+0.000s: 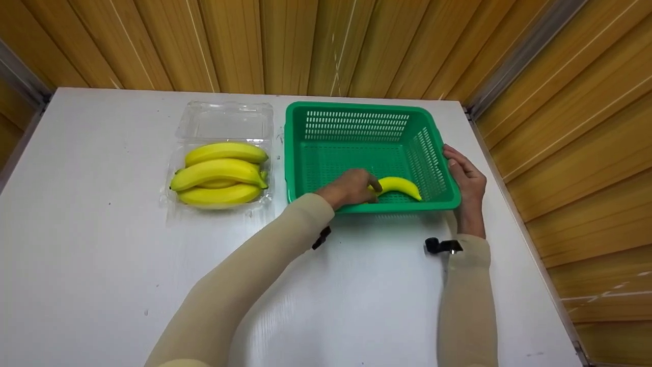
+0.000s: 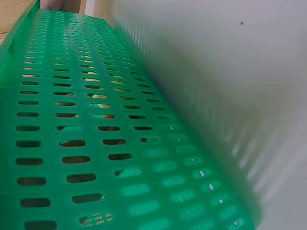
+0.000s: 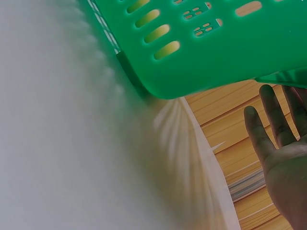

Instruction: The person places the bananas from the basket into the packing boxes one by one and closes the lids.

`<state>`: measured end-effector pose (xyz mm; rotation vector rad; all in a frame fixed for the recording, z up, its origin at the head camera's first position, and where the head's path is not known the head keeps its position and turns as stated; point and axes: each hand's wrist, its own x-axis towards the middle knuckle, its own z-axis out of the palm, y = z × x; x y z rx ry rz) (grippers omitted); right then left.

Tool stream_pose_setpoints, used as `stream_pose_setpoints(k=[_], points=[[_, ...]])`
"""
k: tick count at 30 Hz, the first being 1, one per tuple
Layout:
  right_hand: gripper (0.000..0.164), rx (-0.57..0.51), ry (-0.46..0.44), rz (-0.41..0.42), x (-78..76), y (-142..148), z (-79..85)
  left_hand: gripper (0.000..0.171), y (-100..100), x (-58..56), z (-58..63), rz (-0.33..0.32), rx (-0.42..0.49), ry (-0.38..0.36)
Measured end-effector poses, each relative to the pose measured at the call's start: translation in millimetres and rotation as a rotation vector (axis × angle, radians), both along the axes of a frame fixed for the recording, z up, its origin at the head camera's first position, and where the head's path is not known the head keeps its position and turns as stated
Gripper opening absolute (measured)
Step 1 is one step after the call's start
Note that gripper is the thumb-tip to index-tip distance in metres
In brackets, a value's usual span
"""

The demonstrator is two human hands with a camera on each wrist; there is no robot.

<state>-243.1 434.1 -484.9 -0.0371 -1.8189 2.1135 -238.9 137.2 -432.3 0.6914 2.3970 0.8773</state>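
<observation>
High head view, two wrist close-ups of one green basket (image 1: pixel 356 126)

The head view looks forward and down, framing the whole basket. The left wrist view, tilted and very near, looks along the near outer wall (image 2: pixel 47 120); the right wrist view faces the near right corner (image 3: pixel 163 81), sharing the right hand (image 1: pixel 469 183) with the head view.

The basket (image 1: pixel 351 155) stands on the table (image 1: pixel 102 244), near its far edge. The container (image 1: pixel 177 159) lies on the same surface, just left of the basket, with its lid (image 1: pixel 224 121) extended behind it. Several bananas (image 1: pixel 219 172) lie stacked inside the container. One single banana (image 1: pixel 401 185) lies in the basket, toward its front wall. My left hand (image 1: pixel 355 185) reaches over the front rim to that banana's left end; my right hand (image 1: pixel 468 178) is at the basket's right rim. Walls (image 1: pixel 285 46) stand behind and right of the table.
</observation>
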Motion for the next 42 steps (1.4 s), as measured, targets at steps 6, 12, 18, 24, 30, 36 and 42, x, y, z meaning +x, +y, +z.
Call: stream_pose_setpoints(k=[6,12,18,24,30,36,42], points=[[0.029,0.004,0.006,0.007,-1.1,-1,1.6,0.022,-1,1.4,1.2,0.085,-0.110,0.136],[0.032,-0.004,0.012,0.019,-1.2,0,2.3,0.007,0,0.4,0.9,0.129,-0.244,0.220],[0.032,-0.009,0.005,0.021,-0.7,0,2.1,0.019,1,-0.2,0.7,0.174,-0.243,0.209],[0.032,-0.006,-0.001,0.020,-0.4,0,1.3,0.020,1,1.0,1.9,0.258,-0.110,0.250],[0.030,0.003,-0.012,0.010,1.1,0,-1.0,0.034,-2,4.3,3.9,0.347,0.094,0.311],[0.030,-0.023,-0.012,0.004,0.0,-1,-1.2,0.038,-14,9.6,9.3,0.407,0.251,0.356],[0.031,-0.012,-0.022,0.005,0.0,1,0.2,0.037,-29,15.3,15.2,0.426,0.348,0.373]])
